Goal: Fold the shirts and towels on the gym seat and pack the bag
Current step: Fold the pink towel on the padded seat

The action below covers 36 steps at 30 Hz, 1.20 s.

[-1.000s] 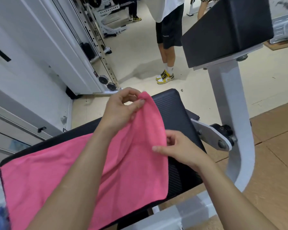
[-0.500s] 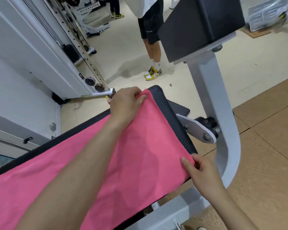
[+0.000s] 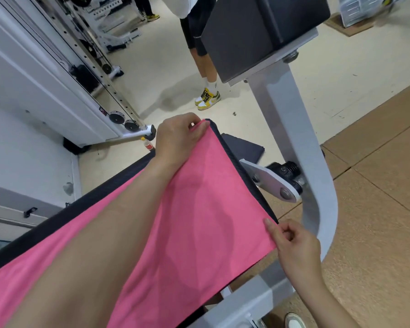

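A pink towel (image 3: 199, 221) lies spread flat along the black gym seat (image 3: 237, 159), reaching its far end. My left hand (image 3: 178, 140) pinches the towel's far corner at the seat's top edge. My right hand (image 3: 291, 242) pinches the near corner, which hangs just past the seat's right edge. My left forearm lies across the middle of the towel. No bag or shirts are in view.
The machine's grey steel post (image 3: 301, 162) and black pad (image 3: 258, 31) rise just right of the seat. A person (image 3: 199, 43) in yellow shoes stands on the pale floor beyond. A white cable machine (image 3: 81, 79) lines the left side. A small bottle (image 3: 148, 145) stands on the floor.
Both hands drew the towel's end outward and laid it flat over the seat's end. My right hand moved from the towel's middle down to its near corner.
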Available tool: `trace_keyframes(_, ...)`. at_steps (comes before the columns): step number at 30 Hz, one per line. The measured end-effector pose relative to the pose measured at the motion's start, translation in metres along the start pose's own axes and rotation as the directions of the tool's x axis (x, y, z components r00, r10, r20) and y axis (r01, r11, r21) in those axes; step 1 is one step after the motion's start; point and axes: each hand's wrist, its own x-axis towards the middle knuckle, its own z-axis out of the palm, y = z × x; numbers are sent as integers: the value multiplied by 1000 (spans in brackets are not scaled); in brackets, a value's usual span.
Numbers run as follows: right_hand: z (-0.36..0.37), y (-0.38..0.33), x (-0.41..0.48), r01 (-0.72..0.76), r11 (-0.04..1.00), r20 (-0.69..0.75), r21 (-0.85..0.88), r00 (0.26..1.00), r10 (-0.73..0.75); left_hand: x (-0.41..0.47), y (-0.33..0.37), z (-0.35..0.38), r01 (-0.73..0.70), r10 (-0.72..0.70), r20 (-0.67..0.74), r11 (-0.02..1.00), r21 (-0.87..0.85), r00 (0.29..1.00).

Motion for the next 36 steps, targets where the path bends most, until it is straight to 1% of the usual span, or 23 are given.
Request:
trace_keyframes(3, 0, 2, -1, 2, 1000, -26, -1, 1000, -2, 7, 2, 4, -77, 77, 6, 997, 24, 997)
trace_keyframes(5, 1, 1, -1, 19, 999, -34, -31, 999, -20, 11, 3, 7, -115, 114, 17, 991, 61, 993)
trace_keyframes(8, 0, -1, -2, 82, 986, -30, -145, 996, -88, 15, 1, 9, -166, 160, 49, 976, 141, 986)
trace_keyframes(10, 0, 0, -2, 163, 948, -63, -274, 980, -187, 17, 0, 10, -178, 166, 79, 966, 188, 983)
trace_keyframes(12, 1, 3, -1, 235, 888, -116, -396, 946, -302, 19, 1, 9, -175, 159, 89, 956, 234, 983)
trace_keyframes(13, 2, 5, -2, 290, 859, -127, -423, 919, -373, 19, 3, 8, -174, 156, 86, 950, 261, 984)
trace_keyframes(14, 2, 7, -3, 371, 829, -108, -418, 886, -451, 16, 5, 6, -171, 157, 74, 944, 281, 985)
trace_keyframes(16, 5, 0, -8, 548, 753, -2, -364, 808, -589, 2, 12, -1, -164, 162, 32, 944, 285, 986)
trace_keyframes(17, 7, -4, -11, 609, 715, 77, -344, 777, -625, -11, 17, -4, -175, 178, 17, 943, 284, 984)
trace_keyframes(18, 10, -5, -13, 640, 684, 159, -349, 760, -630, -29, 21, -5, -211, 217, 13, 933, 292, 976)
trace_keyframes(19, 14, -5, -14, 644, 664, 228, -381, 761, -607, -50, 24, -3, -261, 266, 26, 915, 309, 964)
trace_keyframes(20, 18, -5, -14, 626, 649, 276, -432, 777, -566, -74, 26, 1, -307, 304, 62, 890, 336, 950)
trace_keyframes(21, 21, -3, -15, 603, 630, 307, -490, 795, -523, -98, 28, 6, -337, 311, 131, 865, 371, 941)
trace_keyframes(22, 24, -1, -14, 588, 600, 333, -542, 806, -489, -117, 28, 10, -349, 282, 216, 842, 412, 935)
trace_keyframes(24, 26, 3, -12, 582, 539, 378, -609, 810, -449, -143, 27, 18, -337, 176, 356, 821, 462, 918)
trace_keyframes(27, 30, 4, -12, 589, 498, 413, -637, 806, -424, -151, 27, 20, -333, 91, 456, 808, 485, 885)
trace_keyframes(30, 31, -1, -13, 578, 508, 416, -639, 815, -404, -144, 34, 10, -345, 49, 546, 820, 456, 836)
trace_keyframes(32, 29, -8, -15, 564, 530, 415, -632, 825, -384, -147, 41, -5, -294, 36, 553, 874, 386, 833)
trace_keyframes(33, 28, -11, -15, 563, 541, 413, -625, 827, -383, -153, 44, -15, -237, 34, 522, 915, 328, 852)
trace_keyframes(35, 23, -22, -17, 564, 551, 390, -615, 825, -409, -174, 44, -42, -88, 8, 388, 978, 188, 921)
trace_keyframes(36, 22, -30, -18, 567, 554, 375, -610, 822, -428, -188, 39, -57, -25, -18, 309, 990, 135, 951)
